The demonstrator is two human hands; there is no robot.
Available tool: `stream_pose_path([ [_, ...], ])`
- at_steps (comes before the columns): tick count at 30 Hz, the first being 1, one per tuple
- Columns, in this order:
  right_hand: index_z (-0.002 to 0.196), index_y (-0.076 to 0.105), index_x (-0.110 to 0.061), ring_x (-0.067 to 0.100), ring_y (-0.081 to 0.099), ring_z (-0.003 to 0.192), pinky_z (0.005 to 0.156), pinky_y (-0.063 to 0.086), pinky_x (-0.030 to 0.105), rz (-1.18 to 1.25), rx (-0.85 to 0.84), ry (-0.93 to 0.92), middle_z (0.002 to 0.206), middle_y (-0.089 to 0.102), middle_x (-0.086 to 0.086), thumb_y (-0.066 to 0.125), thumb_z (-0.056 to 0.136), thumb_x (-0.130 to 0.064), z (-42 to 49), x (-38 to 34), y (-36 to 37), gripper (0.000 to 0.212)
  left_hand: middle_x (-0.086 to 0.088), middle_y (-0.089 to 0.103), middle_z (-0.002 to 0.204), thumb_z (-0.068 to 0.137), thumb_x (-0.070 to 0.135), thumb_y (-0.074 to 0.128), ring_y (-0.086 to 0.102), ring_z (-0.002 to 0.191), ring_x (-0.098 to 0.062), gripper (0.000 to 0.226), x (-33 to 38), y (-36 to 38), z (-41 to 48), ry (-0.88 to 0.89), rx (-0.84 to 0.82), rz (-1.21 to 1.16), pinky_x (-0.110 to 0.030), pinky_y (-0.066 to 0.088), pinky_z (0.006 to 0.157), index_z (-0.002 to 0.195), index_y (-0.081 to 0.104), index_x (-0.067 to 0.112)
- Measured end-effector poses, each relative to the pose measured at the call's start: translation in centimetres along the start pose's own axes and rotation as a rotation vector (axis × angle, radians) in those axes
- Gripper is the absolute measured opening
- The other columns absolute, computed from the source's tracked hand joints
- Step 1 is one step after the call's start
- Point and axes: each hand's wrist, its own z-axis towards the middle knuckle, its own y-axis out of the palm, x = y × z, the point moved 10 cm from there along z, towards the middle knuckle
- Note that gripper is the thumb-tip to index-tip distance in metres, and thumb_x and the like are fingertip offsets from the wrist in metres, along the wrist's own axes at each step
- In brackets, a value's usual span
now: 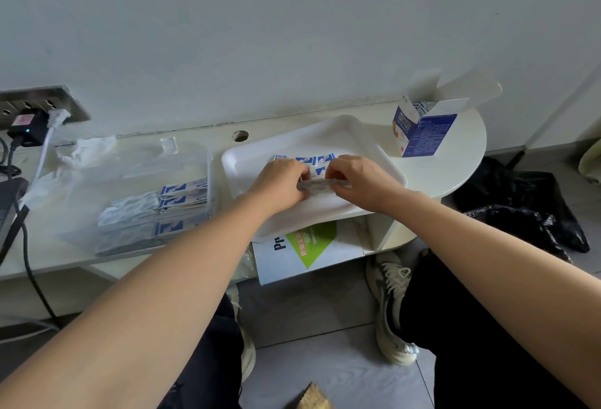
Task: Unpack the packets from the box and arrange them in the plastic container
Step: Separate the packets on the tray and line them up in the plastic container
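Setting: pale grey wall behind a white table (455, 167) with a rounded right end; grey tiled floor below
Tray: shallow white rectangular plastic tray (354, 135) on the table, near corner overhanging the edge; loose blue-and-white paper packets (305, 159) lying flat at its middle
Left hand (280, 181): over the tray, forearm stretched forward; fingers curled, pinching the left end of a thin stack of packets (320, 184) held edge-on
Right hand (357, 177): mirrored pose, knuckles up; fingers curled round the stack's right end
Box: blue-and-white cardboard box (422, 132) upright at the table's far right, top flaps open; well apart from both hands
Container: clear rectangular plastic container (136, 164) just left of the tray; flat rows of packets (183, 197) in its near right part
Elsewhere: metal socket panel (42, 104) with plugs at far left; black bag (520, 210) on the floor at right
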Motion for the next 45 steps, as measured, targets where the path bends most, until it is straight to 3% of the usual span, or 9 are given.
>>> stream_pose_path([
  [7, 0.096, 0.065, -0.016, 0.015, 0.051, 0.080, 0.070, 0.034, 0.021, 0.030, -0.086, 0.118, 0.093, 0.051, 0.000, 0.070, 0.076, -0.018, -0.8, 2.2, 0.3, 0.020, 0.002, 0.045, 0.094, 0.071, 0.028, 0.077, 0.049, 0.087, -0.019, 0.028, -2.2, 0.2, -0.5, -0.109, -0.026, -0.041, -0.023, 0.035, 0.073, 0.096, 0.066, 0.021],
  [12, 0.095, 0.065, -0.019, 0.013, 0.051, 0.077, 0.070, 0.039, 0.017, 0.149, -0.055, 0.162, 0.092, 0.051, 0.000, 0.069, 0.076, -0.017, -0.2, 1.6, 0.9, 0.019, 0.001, 0.054, 0.093, 0.074, 0.021, 0.076, 0.051, 0.080, -0.016, 0.027, -1.9, 0.9, -0.5, -0.170, -0.071, -0.201, -0.022, 0.035, 0.059, 0.099, 0.067, 0.020],
  [14, 0.096, 0.066, -0.018, 0.013, 0.052, 0.077, 0.065, 0.038, 0.012, 0.166, -0.050, 0.164, 0.092, 0.052, 0.001, 0.070, 0.075, -0.017, 0.1, 1.3, 0.9, 0.021, 0.002, 0.055, 0.094, 0.072, 0.023, 0.079, 0.052, 0.082, -0.015, 0.032, -1.2, 1.2, -0.4, -0.158, -0.094, -0.220, -0.022, 0.039, 0.064, 0.101, 0.067, 0.020],
  [17, 0.097, 0.067, -0.017, 0.015, 0.053, 0.080, 0.070, 0.039, 0.018, 0.170, -0.035, 0.201, 0.094, 0.050, 0.001, 0.071, 0.075, -0.016, 0.1, 1.8, 0.6, 0.022, -0.001, 0.061, 0.100, 0.072, 0.024, 0.078, 0.058, 0.090, -0.019, 0.034, -1.1, 1.7, -0.2, -0.147, -0.113, -0.195, -0.025, 0.043, 0.073, 0.104, 0.065, 0.018],
  [28, 0.099, 0.064, -0.008, 0.021, 0.053, 0.078, 0.067, 0.040, 0.030, 0.211, 0.016, 0.163, 0.087, 0.062, 0.006, 0.058, 0.088, -0.014, 0.7, -0.5, -0.9, 0.014, -0.008, 0.064, 0.101, 0.086, 0.015, 0.053, 0.055, 0.090, -0.027, 0.019, -0.7, -1.5, -0.8, -0.082, -0.004, -0.110, -0.027, 0.033, 0.064, 0.103, 0.062, 0.015],
  [31, 0.106, 0.054, -0.008, 0.024, 0.056, 0.075, 0.065, 0.043, 0.032, 0.233, 0.017, 0.128, 0.087, 0.063, 0.007, 0.050, 0.094, -0.015, 1.6, -2.7, -1.6, 0.015, -0.004, 0.067, 0.096, 0.086, 0.018, 0.052, 0.059, 0.082, -0.026, 0.016, -2.0, -4.2, -1.6, -0.122, 0.037, -0.161, -0.032, 0.044, 0.065, 0.100, 0.061, 0.019],
  [35, 0.109, 0.046, -0.006, 0.011, 0.054, 0.062, 0.050, 0.038, 0.011, 0.350, -0.057, 0.123, 0.078, 0.058, 0.001, 0.039, 0.097, -0.012, 2.6, -6.3, -1.3, 0.015, 0.001, 0.069, 0.088, 0.088, 0.016, 0.049, 0.055, 0.069, -0.017, 0.018, -4.1, -7.3, -3.5, -0.161, 0.027, -0.185, -0.028, 0.044, 0.063, 0.100, 0.061, 0.020],
  [39, 0.112, 0.053, -0.014, 0.021, 0.060, 0.070, 0.064, 0.050, 0.036, 0.381, 0.002, 0.037, 0.080, 0.062, 0.003, 0.039, 0.097, -0.015, 4.6, -11.2, -2.2, 0.020, 0.003, 0.070, 0.079, 0.090, 0.014, 0.045, 0.051, 0.060, -0.014, 0.018, -7.8, -10.4, -6.8, -0.216, 0.011, -0.274, -0.026, 0.040, 0.056, 0.098, 0.059, 0.021],
  [45, 0.105, 0.064, -0.013, 0.019, 0.064, 0.070, 0.069, 0.054, 0.035, 0.471, -0.090, -0.069, 0.082, 0.069, 0.010, 0.053, 0.090, -0.006, 7.8, -19.8, -0.6, 0.020, -0.004, 0.070, 0.080, 0.092, 0.012, 0.040, 0.047, 0.056, -0.016, 0.024, -14.5, -13.8, -12.4, -0.343, -0.012, -0.348, -0.026, 0.040, 0.054, 0.097, 0.061, 0.020],
])
